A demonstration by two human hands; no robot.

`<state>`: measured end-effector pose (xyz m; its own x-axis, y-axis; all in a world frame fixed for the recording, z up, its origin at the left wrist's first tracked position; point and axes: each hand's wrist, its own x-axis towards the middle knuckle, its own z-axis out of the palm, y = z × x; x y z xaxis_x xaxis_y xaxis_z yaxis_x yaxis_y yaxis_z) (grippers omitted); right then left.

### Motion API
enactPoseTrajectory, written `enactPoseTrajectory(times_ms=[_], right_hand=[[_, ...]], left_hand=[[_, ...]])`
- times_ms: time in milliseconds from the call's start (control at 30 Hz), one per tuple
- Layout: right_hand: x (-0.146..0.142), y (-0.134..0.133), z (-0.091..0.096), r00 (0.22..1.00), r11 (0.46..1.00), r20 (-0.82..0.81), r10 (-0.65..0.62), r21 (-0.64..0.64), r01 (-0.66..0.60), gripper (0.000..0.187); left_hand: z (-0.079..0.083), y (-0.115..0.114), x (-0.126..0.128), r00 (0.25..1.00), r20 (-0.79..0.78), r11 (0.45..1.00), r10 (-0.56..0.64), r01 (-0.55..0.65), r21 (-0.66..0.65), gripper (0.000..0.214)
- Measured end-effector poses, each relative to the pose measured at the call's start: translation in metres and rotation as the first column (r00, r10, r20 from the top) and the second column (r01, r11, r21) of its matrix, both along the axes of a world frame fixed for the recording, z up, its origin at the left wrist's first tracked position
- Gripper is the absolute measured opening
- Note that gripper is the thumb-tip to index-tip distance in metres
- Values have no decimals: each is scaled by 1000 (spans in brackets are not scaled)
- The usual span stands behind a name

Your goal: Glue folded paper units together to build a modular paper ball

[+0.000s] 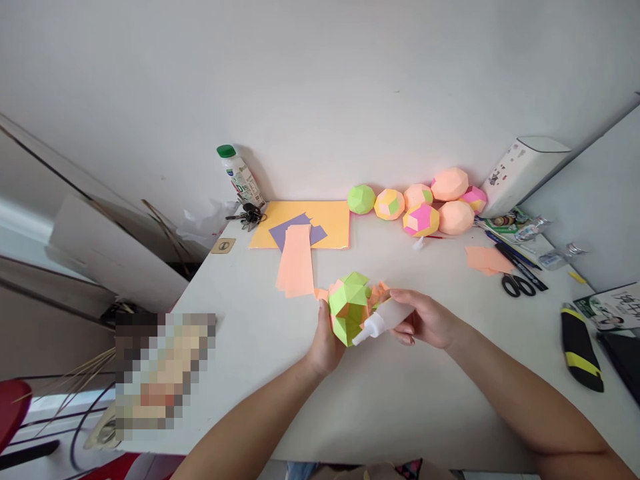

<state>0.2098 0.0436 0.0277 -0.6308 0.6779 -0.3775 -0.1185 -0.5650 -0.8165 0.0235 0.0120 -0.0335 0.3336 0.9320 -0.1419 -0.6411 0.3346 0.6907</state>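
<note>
My left hand [326, 343] is closed round the lower left side of a green and orange faceted paper ball [349, 293], which has an opening in its near side. In my right hand [425, 317] is a white glue bottle [387, 316], tilted so its nozzle points down and left, right at the ball's lower edge. Whether the tip touches the paper I cannot tell. Small orange paper pieces [379, 292] show behind the ball, partly hidden by the bottle. Orange paper strips [299, 260] lie beyond my left hand.
Finished-looking paper balls [421, 219] cluster along the wall. Purple paper [285, 231] rests on a yellow pad [333, 227], beside keys [251, 215] and a green-capped bottle [243, 177]. On the right lie scissors [519, 285], pens [520, 263] and a black-yellow cutter [580, 347].
</note>
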Motion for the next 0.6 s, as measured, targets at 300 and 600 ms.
enactPoseTrajectory(times_ms=[300, 600], right_hand=[[61, 5, -15, 911, 899, -83, -405, 144, 413, 26], [88, -7, -33, 968, 941, -55, -246, 228, 252, 35]], left_hand=[[-7, 6, -3, 997, -13, 976, 82, -83, -200, 63], [-3, 7, -4, 999, 50, 988, 4, 4, -157, 59]])
